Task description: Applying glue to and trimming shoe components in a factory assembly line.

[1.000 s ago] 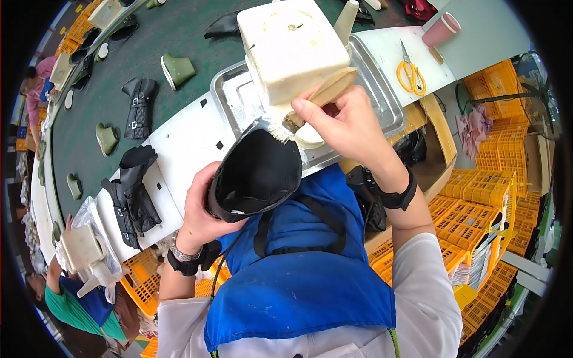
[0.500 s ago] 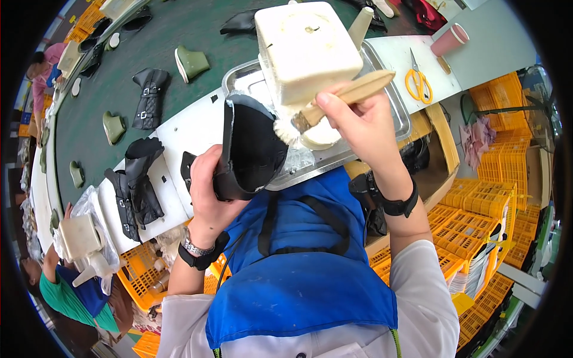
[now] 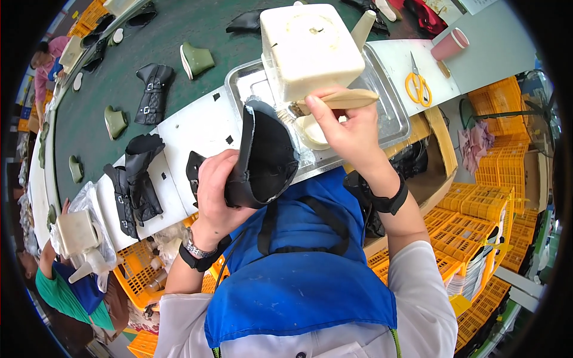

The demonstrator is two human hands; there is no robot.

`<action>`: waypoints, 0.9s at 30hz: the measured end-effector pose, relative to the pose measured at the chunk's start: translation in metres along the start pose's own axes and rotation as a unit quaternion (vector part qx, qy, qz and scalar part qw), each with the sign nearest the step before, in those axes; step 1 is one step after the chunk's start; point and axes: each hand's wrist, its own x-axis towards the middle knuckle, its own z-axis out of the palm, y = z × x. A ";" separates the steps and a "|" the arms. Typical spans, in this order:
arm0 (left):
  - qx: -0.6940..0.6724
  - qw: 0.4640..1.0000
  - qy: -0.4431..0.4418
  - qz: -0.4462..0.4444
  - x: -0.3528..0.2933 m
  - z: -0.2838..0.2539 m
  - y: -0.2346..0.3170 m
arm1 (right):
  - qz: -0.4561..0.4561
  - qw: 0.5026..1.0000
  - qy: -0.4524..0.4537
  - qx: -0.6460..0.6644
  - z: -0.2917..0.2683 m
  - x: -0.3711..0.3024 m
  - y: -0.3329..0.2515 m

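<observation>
My left hand [image 3: 216, 186] is closed around a black boot upper [image 3: 268, 158], its open top facing me and its rim edged with a pale film. In my right hand [image 3: 349, 126] is a wooden-handled brush [image 3: 345, 99]. The brush's pale bristles are close against the far right side of the boot's rim; whether they touch is hard to tell. Just beyond stands a whitish block-shaped plastic container [image 3: 313, 53] with a spout, on a metal tray [image 3: 391, 101]. A small round white dish [image 3: 311, 132] sits on the tray, partly behind my right hand.
Black buckled boots [image 3: 138, 185] lie left on the white work surface [image 3: 185, 134]. Green and black boots rest on the green belt [image 3: 203, 39]. Yellow-handled scissors [image 3: 418, 89] and a pink cup [image 3: 450, 44] are right. Orange crates [image 3: 462, 224] stand lower right. Co-workers are at far left.
The boot upper has shifted right with my left hand. The brush has tipped toward level, its handle end dropping left and its bristles moving up along the rim.
</observation>
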 end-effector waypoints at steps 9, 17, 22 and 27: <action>0.120 0.990 0.053 0.057 0.008 -0.004 -0.009 | -0.006 0.997 -0.066 0.032 -0.003 -0.015 -0.015; 0.179 0.976 0.088 0.091 0.005 0.000 -0.021 | 0.119 0.970 -0.075 0.199 -0.002 -0.024 -0.026; 0.185 0.972 0.116 0.087 0.009 -0.001 -0.017 | 0.120 0.968 -0.051 0.214 0.010 -0.036 -0.011; 0.173 0.974 0.118 0.083 0.008 -0.001 -0.014 | 0.082 0.979 0.010 0.187 0.014 -0.031 0.000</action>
